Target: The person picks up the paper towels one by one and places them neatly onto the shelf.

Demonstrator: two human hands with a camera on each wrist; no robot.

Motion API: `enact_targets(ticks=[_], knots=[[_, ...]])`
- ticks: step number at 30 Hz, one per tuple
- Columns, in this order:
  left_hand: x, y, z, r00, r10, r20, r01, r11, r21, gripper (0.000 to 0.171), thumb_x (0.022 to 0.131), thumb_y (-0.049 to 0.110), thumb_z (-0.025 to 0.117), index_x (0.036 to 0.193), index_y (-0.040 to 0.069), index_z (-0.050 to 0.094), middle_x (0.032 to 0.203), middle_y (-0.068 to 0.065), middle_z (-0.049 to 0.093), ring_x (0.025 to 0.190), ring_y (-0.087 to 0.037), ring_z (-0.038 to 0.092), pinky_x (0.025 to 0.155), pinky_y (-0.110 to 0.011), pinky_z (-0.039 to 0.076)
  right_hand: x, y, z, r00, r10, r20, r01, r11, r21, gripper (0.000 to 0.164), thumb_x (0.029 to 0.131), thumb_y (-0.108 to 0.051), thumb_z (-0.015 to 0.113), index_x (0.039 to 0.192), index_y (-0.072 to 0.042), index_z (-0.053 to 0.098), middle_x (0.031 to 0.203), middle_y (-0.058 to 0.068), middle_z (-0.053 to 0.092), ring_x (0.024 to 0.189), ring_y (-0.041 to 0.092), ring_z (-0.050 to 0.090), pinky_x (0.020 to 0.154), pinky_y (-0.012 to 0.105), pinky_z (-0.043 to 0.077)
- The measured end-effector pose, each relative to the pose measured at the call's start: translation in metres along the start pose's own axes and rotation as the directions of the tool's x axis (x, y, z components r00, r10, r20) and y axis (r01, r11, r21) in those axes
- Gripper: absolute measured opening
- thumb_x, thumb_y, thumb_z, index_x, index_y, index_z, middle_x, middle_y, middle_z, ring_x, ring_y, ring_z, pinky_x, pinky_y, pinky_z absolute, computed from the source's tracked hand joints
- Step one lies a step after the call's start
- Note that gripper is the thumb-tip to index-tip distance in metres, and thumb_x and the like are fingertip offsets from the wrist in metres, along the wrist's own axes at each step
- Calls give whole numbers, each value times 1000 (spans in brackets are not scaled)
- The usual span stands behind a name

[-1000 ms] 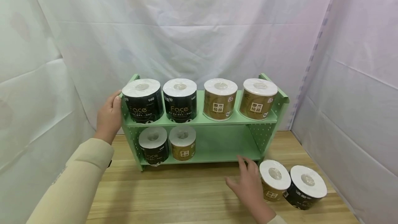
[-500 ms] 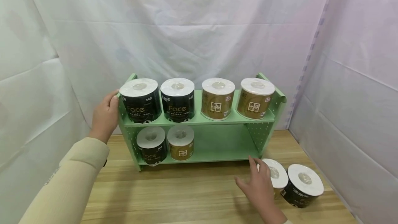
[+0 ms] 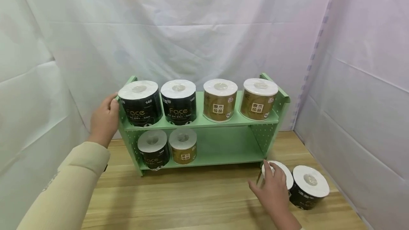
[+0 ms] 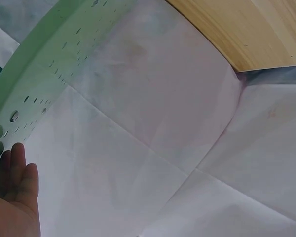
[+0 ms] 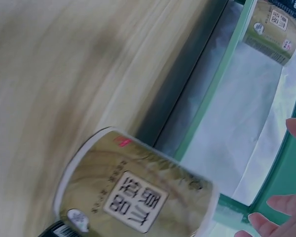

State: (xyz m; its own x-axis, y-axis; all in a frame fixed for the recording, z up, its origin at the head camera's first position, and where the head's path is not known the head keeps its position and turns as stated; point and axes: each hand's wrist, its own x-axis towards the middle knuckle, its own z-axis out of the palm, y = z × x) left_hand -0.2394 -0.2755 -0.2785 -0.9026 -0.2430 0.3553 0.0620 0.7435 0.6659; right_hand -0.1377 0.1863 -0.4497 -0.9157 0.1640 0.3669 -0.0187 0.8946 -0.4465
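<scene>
My left hand (image 3: pixel 103 120) grips the left side panel of a green two-tier shelf (image 3: pixel 230 146); in the left wrist view several fingers (image 4: pixel 24 182) extend beside the perforated panel. My right hand (image 3: pixel 273 192), thumb and fingers spread, hovers at a gold-wrapped toilet paper roll (image 3: pixel 282 173) on the table, partly hiding it. In the right wrist view this gold roll (image 5: pixel 138 192) stands apart from the fingertips (image 5: pixel 264 224). Right beside it is a black-wrapped toilet paper roll (image 3: pixel 308 187).
On the upper tier stand two black rolls (image 3: pixel 179 107) and two gold rolls (image 3: pixel 220 105). The lower tier bears a black roll (image 3: pixel 154 155) and a gold roll (image 3: pixel 183 152) at its left. White cloth (image 3: pixel 198 45) hangs behind and beside the wooden table (image 3: pixel 191 201).
My right hand has moved right, from beside the gold roll to over it. The left hand keeps its place on the shelf. The whole scene shifts slightly left as the head view turns.
</scene>
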Motion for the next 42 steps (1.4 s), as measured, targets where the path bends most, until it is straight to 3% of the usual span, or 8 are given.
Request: enact_targets(ticks=[6, 13, 28, 37, 42], knots=[[-2, 1, -3, 1000, 8, -9, -8, 1000, 10, 58, 102, 39, 16, 152, 14, 33, 144, -25, 43, 116, -46, 48, 93, -63, 38, -4, 8, -2, 996, 84, -1, -84, 996, 8, 85, 73, -31, 81, 140, 2, 42, 136, 28, 37, 127, 49, 32, 92, 64, 40], [-2, 0, -3, 1000, 13, -10, -13, 1000, 12, 57, 103, 39, 16, 151, 14, 33, 144, -25, 43, 125, -47, 45, 98, -65, 35, -9, 16, -2, 993, 104, -58, -104, 995, 10, 82, 72, -28, 82, 138, 2, 44, 133, 29, 38, 124, 49, 34, 85, 65, 42], [-1, 1, -1, 1000, 14, -14, -14, 1000, 2, 56, 103, 39, 17, 151, 15, 34, 144, -24, 44, 126, -47, 44, 99, -65, 35, -17, 29, -3, 981, 193, -20, -192, 981, 41, 85, 74, -30, 79, 141, 3, 38, 134, 32, 34, 124, 51, 31, 85, 67, 40], [-1, 2, -1, 1000, 12, -13, -12, 1000, 4, 57, 102, 38, 17, 151, 14, 34, 143, -25, 44, 128, -48, 42, 100, -64, 34, -20, 37, 0, 974, 214, -75, -209, 975, 77, 87, 72, -28, 81, 140, 5, 38, 133, 30, 36, 123, 52, 32, 83, 68, 40], [-1, 3, -1, 1000, 11, -16, -11, 1000, -1, 56, 102, 38, 18, 151, 15, 35, 143, -25, 44, 126, -48, 43, 99, -65, 35, -21, 39, 1, 970, 239, -54, -234, 969, 81, 89, 74, -28, 80, 141, 8, 34, 134, 33, 33, 123, 54, 29, 83, 70, 40]])
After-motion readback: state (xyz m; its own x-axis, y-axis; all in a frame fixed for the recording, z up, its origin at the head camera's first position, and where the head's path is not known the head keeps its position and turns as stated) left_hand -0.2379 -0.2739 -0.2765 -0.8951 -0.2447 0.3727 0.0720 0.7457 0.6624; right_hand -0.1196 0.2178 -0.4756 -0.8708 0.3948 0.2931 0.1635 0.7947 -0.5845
